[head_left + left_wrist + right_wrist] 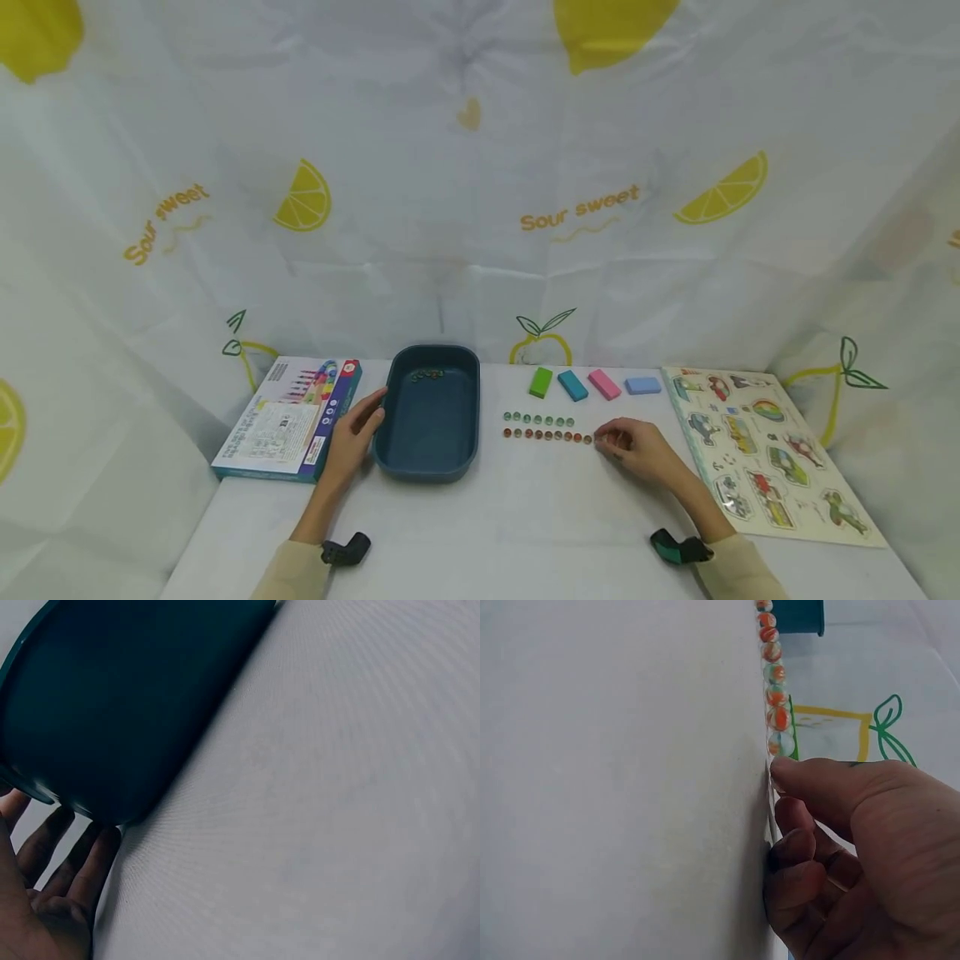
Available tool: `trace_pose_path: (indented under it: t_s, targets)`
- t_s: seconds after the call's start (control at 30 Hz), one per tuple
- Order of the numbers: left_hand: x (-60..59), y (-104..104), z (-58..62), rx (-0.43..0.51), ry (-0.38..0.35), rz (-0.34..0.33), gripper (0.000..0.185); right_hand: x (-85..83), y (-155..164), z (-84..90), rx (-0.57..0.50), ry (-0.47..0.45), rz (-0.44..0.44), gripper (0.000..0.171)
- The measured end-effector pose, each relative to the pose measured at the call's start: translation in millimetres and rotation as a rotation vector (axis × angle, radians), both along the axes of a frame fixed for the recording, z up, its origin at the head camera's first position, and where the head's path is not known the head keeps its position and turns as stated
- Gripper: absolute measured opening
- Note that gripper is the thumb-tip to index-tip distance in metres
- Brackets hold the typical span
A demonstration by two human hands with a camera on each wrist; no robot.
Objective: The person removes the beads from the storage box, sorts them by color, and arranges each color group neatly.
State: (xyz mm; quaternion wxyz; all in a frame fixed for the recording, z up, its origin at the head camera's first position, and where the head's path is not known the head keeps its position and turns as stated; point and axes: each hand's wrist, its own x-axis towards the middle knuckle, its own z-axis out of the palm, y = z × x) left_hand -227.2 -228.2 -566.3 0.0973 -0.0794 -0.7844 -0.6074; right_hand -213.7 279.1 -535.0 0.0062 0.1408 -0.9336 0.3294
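Two rows of marbles, one hand at the end of the line

Two hands are at work on the white table (525, 517). The right hand (637, 450) rests at the right end of the orange marble row (547, 435), thumb and curled fingers drawn together at the last marble; from where I stand I cannot tell whether a marble is actually pinched between them. Just behind runs a shorter green marble row (538, 419). These look like small glass balls: light, hard, slick, quick to roll, so best nipped between fingertips across the middle.

The left hand (358, 433) lies with fingers spread and relaxed against the left wall of the dark blue tray (471, 400), where a few more marbles sit at the far end. Left of it is a boxed game (288, 417); behind the rows stand four coloured blocks (592, 383); a vehicle puzzle board (765, 450) lies at right.
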Motion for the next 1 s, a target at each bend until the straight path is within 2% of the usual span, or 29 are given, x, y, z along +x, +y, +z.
trace_pose_path:
  t_s: [0.13,0.3,0.43,0.6,0.73,0.83,0.93,1.0]
  targets:
    - [-0.4,1,-1.1,0.005,-0.007,0.0,0.043,-0.5,2,7.1,-0.007,-0.028,0.026,0.02]
    - [0.1,1,-1.5,0.008,-0.015,-0.001,0.044,-12.1,-10,30.2,-0.111,-0.035,0.049,0.024]
    - [0.3,1,-1.6,0.005,-0.001,-0.001,0.043,-33.8,-46,55.1,-0.222,-0.045,0.109,0.028]
    - [-0.4,2,-2.6,0.011,0.004,-0.003,0.043,-66.5,-116,76.8,-0.319,-0.078,0.223,0.03]
    - [-1.0,2,-4.1,0.013,0.001,-0.012,0.043,-88.3,-174,78.7,-0.404,-0.142,0.281,0.036]
    - [-0.3,3,-4.0,0.011,-0.001,-0.007,0.043,-100.5,-214,74.9,-0.471,-0.225,0.292,0.038]
    - [-0.3,2,-3.3,0.011,-0.006,0.002,0.043,-111.5,-247,65.9,-0.48,-0.272,0.276,0.036]
    - [-1.0,1,-3.7,0.009,-0.004,0.003,0.043,-117.4,-265,58.0,-0.445,-0.279,0.247,0.033]
